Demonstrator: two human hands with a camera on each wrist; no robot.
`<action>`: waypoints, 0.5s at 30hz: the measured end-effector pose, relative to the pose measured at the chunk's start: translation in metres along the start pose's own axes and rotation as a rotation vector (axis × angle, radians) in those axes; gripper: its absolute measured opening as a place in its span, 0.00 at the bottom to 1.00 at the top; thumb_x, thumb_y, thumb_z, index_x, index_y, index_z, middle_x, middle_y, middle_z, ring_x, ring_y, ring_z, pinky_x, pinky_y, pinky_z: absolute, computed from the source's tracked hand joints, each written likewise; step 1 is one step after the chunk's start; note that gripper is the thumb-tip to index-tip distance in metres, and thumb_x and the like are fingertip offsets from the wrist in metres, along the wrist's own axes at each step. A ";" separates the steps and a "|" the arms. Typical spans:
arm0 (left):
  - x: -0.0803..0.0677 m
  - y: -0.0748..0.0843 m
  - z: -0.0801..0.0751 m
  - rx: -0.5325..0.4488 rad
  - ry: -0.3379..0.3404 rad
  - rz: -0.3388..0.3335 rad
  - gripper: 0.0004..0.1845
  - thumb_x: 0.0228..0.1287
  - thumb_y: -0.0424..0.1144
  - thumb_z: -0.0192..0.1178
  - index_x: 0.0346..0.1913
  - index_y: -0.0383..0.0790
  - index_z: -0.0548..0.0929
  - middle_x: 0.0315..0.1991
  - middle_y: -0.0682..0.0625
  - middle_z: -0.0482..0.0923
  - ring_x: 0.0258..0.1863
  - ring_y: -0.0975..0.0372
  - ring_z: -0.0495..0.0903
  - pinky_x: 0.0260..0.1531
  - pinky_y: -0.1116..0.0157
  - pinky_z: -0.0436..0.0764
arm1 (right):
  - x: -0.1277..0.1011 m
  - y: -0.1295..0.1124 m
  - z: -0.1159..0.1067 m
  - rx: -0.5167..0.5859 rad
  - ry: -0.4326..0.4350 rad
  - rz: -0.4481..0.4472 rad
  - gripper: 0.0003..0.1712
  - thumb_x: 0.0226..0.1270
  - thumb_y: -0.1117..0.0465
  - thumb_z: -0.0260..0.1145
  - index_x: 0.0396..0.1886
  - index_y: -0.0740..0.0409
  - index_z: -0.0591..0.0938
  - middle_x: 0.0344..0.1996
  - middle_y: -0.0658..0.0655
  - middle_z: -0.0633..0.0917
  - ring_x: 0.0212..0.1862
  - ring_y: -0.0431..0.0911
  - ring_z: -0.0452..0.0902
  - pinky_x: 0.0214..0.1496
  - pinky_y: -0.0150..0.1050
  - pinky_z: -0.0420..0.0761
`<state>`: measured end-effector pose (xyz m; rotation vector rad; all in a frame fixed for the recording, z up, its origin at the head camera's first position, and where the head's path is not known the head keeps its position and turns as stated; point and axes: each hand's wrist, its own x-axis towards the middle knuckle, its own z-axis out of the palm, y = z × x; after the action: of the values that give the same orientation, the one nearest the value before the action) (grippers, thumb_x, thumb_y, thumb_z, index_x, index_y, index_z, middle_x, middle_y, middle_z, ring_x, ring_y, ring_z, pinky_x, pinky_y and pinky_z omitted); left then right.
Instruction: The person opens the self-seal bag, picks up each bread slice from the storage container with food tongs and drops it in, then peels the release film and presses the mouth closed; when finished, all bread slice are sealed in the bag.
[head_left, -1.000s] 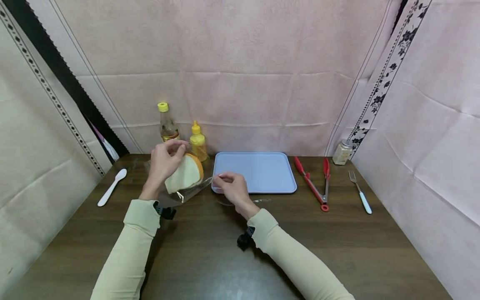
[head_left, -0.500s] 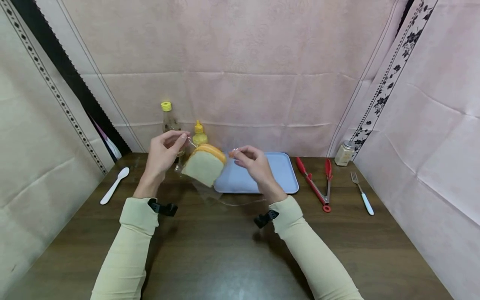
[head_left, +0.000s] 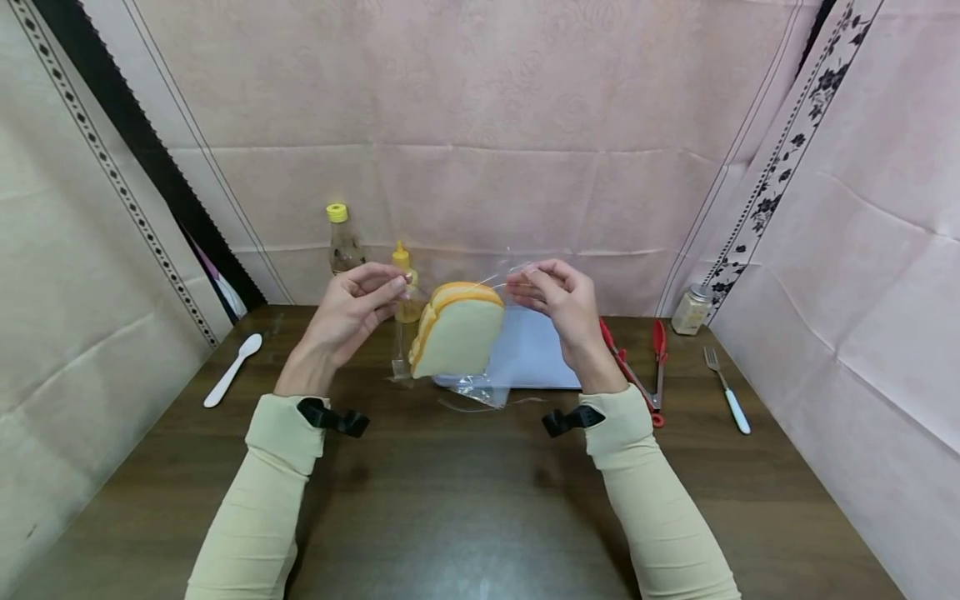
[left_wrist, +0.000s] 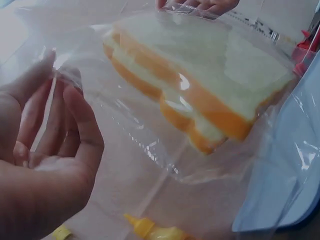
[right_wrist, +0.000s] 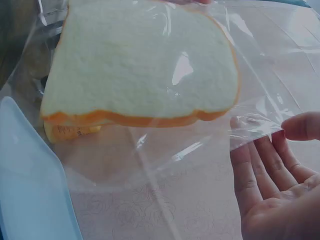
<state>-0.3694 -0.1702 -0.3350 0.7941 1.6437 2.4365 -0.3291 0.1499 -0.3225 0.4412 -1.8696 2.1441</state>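
Observation:
A clear plastic bag point(head_left: 480, 379) hangs in the air above the table, with slices of toy bread point(head_left: 456, 337) with orange crusts inside it. My left hand point(head_left: 352, 312) pinches the bag's top edge on the left side. My right hand point(head_left: 558, 304) pinches the same edge on the right. In the left wrist view the bread point(left_wrist: 200, 95) lies stacked inside the bag point(left_wrist: 150, 140), beside my left fingers point(left_wrist: 75, 115). In the right wrist view the bread point(right_wrist: 145, 65) shows through the bag point(right_wrist: 200, 150), whose corner my right fingers point(right_wrist: 295, 127) hold.
A light blue tray point(head_left: 536, 354) lies behind the bag. A glass bottle point(head_left: 341, 242) and a yellow squeeze bottle point(head_left: 405, 287) stand at the back left. A white spoon point(head_left: 232, 371) lies left; red tongs point(head_left: 637, 367), a fork point(head_left: 723, 387) and a small jar point(head_left: 688, 308) are right.
Both hands have lifted the bag with the bread off the table and moved it right and up. The hands have drawn apart along the bag's top edge, and the bread now hangs upright.

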 end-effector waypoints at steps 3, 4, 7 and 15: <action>0.000 -0.005 0.003 -0.092 -0.066 0.000 0.06 0.77 0.33 0.65 0.45 0.44 0.91 0.44 0.52 0.92 0.40 0.62 0.89 0.41 0.68 0.87 | 0.001 0.000 -0.002 0.008 0.002 0.001 0.11 0.81 0.57 0.68 0.48 0.61 0.84 0.41 0.56 0.95 0.45 0.49 0.95 0.54 0.42 0.92; 0.000 -0.005 0.004 -0.121 -0.081 0.002 0.05 0.77 0.34 0.66 0.45 0.44 0.91 0.44 0.52 0.92 0.39 0.62 0.88 0.40 0.68 0.86 | 0.001 0.000 -0.002 0.006 0.002 0.001 0.10 0.81 0.57 0.68 0.48 0.61 0.84 0.41 0.56 0.95 0.44 0.49 0.95 0.54 0.42 0.92; 0.000 -0.007 0.005 -0.170 -0.079 0.006 0.04 0.76 0.37 0.68 0.43 0.45 0.92 0.44 0.53 0.92 0.36 0.63 0.87 0.39 0.68 0.85 | 0.001 0.000 -0.002 0.003 0.007 -0.004 0.09 0.81 0.57 0.67 0.46 0.60 0.83 0.39 0.55 0.95 0.43 0.49 0.95 0.52 0.42 0.93; 0.002 -0.006 0.012 -0.065 0.025 0.044 0.05 0.77 0.36 0.67 0.45 0.43 0.92 0.43 0.51 0.93 0.37 0.62 0.88 0.40 0.67 0.87 | 0.001 -0.001 -0.002 0.012 -0.001 -0.022 0.08 0.80 0.58 0.68 0.45 0.59 0.84 0.37 0.55 0.94 0.40 0.48 0.94 0.50 0.42 0.93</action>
<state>-0.3664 -0.1571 -0.3363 0.8025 1.5627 2.5250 -0.3297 0.1524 -0.3217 0.4641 -1.8446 2.1423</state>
